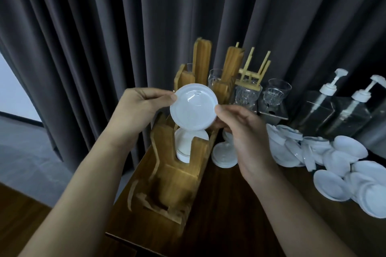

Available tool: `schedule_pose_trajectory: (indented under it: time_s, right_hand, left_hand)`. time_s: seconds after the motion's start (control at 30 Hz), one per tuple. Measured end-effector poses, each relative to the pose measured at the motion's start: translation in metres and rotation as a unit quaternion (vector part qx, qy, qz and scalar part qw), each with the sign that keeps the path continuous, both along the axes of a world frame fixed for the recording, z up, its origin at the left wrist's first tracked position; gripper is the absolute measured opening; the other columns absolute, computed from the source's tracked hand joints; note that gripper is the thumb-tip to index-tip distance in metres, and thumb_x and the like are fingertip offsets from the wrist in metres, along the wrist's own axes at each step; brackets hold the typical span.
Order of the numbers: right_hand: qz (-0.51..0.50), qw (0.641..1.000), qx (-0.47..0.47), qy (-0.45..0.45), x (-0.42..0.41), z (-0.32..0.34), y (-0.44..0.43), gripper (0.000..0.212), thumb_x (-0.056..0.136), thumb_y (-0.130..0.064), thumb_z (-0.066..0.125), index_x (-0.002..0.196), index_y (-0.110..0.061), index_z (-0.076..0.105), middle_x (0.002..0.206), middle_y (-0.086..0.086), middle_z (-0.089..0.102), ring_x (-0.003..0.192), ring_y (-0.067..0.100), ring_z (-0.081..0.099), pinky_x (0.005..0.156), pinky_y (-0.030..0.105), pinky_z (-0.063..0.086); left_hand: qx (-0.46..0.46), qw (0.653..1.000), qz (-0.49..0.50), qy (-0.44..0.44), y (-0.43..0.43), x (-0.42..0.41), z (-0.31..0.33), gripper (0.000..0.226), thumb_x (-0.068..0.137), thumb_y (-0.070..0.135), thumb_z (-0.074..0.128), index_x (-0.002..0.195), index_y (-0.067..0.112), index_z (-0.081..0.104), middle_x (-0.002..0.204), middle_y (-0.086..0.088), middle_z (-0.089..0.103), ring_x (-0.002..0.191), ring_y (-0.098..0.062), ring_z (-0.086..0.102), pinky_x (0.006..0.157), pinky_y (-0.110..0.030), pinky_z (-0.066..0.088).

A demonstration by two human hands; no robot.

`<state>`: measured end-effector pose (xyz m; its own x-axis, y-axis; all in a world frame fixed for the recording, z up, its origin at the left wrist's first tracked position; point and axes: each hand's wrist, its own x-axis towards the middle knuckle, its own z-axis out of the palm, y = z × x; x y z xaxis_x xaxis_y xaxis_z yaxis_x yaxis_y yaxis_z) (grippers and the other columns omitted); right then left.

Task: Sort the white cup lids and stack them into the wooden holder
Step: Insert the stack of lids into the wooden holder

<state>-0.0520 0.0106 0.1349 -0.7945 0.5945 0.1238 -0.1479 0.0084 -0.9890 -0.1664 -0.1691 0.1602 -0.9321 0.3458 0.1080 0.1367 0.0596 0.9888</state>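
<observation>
One white lid point(193, 107), pinched at opposite rims by my left hand point(137, 108) and right hand point(244, 131), above the wooden holder point(177, 165). Loose lids point(334, 160) heaped on the surface point(250, 215), right.

no legible text, no labels, no brands, no numbers

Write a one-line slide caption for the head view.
Both hands, left hand and right hand, hold a white lid above the wooden holder.
</observation>
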Motion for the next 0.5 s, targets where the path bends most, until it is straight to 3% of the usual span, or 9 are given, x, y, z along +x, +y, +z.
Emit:
schedule_pose_trajectory:
  time_s: [0.13,0.3,0.43,0.5]
  right_hand:
    - [-0.012,1.000,-0.012,-0.022,-0.003,-0.015,0.000,0.017,0.090,-0.029,0.078,0.101,-0.016,0.079,0.094,0.002,0.079,0.094,0.012,0.074,0.079,0.021,0.055]
    - [-0.027,0.997,-0.037,-0.064,-0.007,-0.034,-0.002,0.014,0.089,-0.028,0.078,0.096,-0.016,0.079,0.086,-0.005,0.078,0.084,0.004,0.073,0.068,0.013,0.051]
    - [-0.032,0.991,-0.081,-0.100,-0.009,-0.046,0.002,0.015,0.090,-0.028,0.078,0.092,-0.013,0.079,0.082,0.000,0.076,0.076,0.010,0.069,0.066,0.017,0.053]
    - [-0.032,0.989,-0.090,-0.114,-0.010,-0.050,0.004,0.013,0.091,-0.028,0.077,0.088,-0.015,0.079,0.079,-0.004,0.076,0.068,0.006,0.068,0.057,0.010,0.051]
  left_hand:
    - [0.001,0.997,-0.035,-0.062,0.001,-0.014,-0.011,0.011,0.092,0.017,0.077,0.098,0.013,0.085,0.094,-0.007,0.082,0.093,-0.021,0.080,0.092,-0.041,0.062]
    - [-0.029,0.988,-0.073,-0.136,0.002,-0.030,-0.028,0.024,0.097,0.028,0.072,0.096,0.007,0.084,0.095,-0.016,0.081,0.090,-0.029,0.079,0.097,-0.044,0.060]
    - [-0.057,0.982,-0.104,-0.148,0.002,-0.038,-0.043,0.022,0.092,0.023,0.076,0.096,0.002,0.082,0.099,-0.025,0.078,0.094,-0.036,0.077,0.101,-0.048,0.058]
    - [-0.071,0.981,-0.109,-0.145,0.003,-0.041,-0.049,0.026,0.090,0.022,0.079,0.097,-0.003,0.080,0.102,-0.033,0.075,0.087,-0.034,0.075,0.098,-0.046,0.060]
